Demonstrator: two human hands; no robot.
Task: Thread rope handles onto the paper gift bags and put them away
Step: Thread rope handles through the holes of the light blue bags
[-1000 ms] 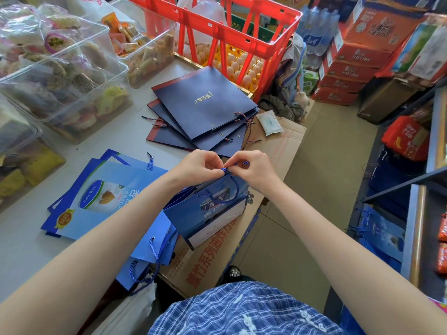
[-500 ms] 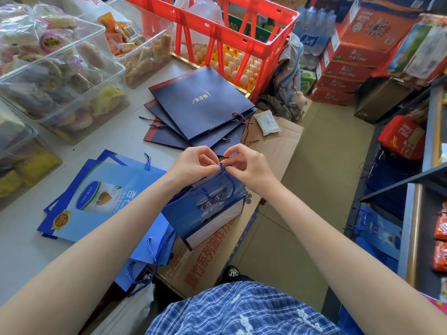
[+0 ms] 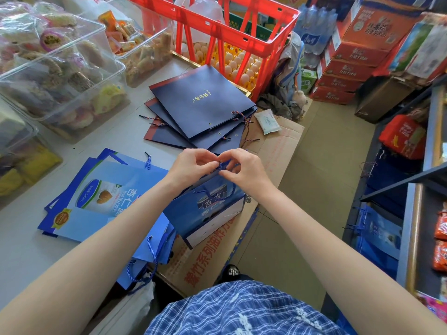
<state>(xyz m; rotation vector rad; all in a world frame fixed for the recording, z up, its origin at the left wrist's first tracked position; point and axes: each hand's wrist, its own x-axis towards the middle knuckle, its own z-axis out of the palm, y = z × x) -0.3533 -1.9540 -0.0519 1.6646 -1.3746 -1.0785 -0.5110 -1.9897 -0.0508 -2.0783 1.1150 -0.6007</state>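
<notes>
A small blue paper gift bag (image 3: 208, 211) hangs in the air over the table's right edge, held at its top rim. My left hand (image 3: 193, 165) and my right hand (image 3: 244, 169) meet at that rim and pinch a blue rope handle (image 3: 223, 165) there. A loop of the same rope (image 3: 217, 194) droops across the bag's front. Flat light-blue bags (image 3: 101, 194) lie on the grey table to the left, some with rope handles (image 3: 152, 250) hanging off the near edge. A fanned stack of dark navy bags (image 3: 200, 107) lies further back.
Clear plastic tubs of snacks (image 3: 55, 68) line the table's left side. A red crate (image 3: 232, 27) stands over egg trays at the back. A cardboard box (image 3: 271, 151) sits beside the table. More blue bags (image 3: 379, 235) lean by the shelf at right.
Both hands and the small bag have stayed at the same spot. The fingers have shifted slightly on the rope at the bag's rim.
</notes>
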